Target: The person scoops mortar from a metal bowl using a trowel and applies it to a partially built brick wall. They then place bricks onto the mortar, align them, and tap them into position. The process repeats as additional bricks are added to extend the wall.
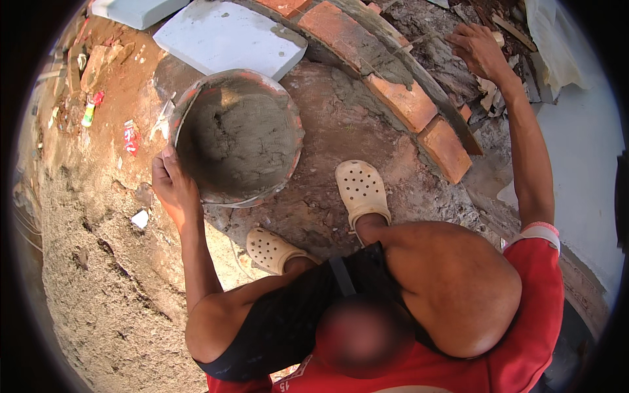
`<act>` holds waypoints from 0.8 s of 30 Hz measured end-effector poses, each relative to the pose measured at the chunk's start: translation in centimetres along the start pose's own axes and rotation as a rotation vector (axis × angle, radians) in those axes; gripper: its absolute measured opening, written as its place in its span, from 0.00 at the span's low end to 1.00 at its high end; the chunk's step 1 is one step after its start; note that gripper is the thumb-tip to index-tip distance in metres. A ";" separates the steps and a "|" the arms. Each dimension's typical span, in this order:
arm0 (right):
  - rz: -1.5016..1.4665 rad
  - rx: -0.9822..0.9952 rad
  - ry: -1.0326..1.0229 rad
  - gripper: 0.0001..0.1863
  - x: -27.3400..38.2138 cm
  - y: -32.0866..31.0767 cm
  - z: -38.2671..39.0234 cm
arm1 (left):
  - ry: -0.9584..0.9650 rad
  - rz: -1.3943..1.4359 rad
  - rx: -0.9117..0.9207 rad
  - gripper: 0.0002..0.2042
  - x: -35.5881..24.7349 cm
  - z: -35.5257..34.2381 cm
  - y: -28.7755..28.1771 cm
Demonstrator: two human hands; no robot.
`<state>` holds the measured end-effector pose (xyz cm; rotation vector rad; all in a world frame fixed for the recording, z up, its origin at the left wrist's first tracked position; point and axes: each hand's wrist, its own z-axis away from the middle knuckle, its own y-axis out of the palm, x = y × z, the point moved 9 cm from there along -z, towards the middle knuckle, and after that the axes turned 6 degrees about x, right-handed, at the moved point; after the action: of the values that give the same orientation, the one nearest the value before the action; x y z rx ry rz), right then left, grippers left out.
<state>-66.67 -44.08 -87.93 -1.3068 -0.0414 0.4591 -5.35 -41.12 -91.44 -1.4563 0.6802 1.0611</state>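
A round tub [296, 141] of wet grey mortar [242, 141] stands on the ground in front of me. My left hand [175, 185] grips its near-left rim, with the thumb at the edge. Stretched out to the far right, my right hand [479, 52] is over rubble beyond a curved row of orange bricks [400, 101]. Its fingers look bent and apart, and a pale piece [499, 38] shows just beside it; what lies under the palm is hidden. A thin string runs above the bricks toward that hand. Grey mortar [386, 65] covers part of the row.
A white slab [226, 36] lies behind the tub, with another pale block [137, 10] farther left. My feet in beige clogs [362, 190] are between tub and bricks. Pale plastic sheeting [557, 46] hangs at the far right. Litter and a red wrapper [131, 137] lie left.
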 end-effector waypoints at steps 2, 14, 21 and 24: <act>0.050 -0.069 -0.054 0.17 0.3 0.0 0.2 | 0.013 0.018 0.023 0.20 -0.1 -0.1 0.2; -0.369 0.024 -0.060 0.19 -4.2 7.0 -0.8 | 0.000 -0.090 -0.003 0.20 -1.3 0.5 0.1; -0.409 0.280 -0.078 0.20 -4.3 7.9 1.8 | 0.019 -0.125 -0.006 0.19 -0.7 0.3 -0.3; -0.306 0.408 0.029 0.21 -4.8 8.4 3.4 | 0.010 -0.089 0.006 0.18 0.0 0.0 -0.4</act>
<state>-74.50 -41.09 -93.78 -0.8854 -0.1159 0.1730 -5.04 -41.11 -91.26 -1.4741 0.6191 0.9830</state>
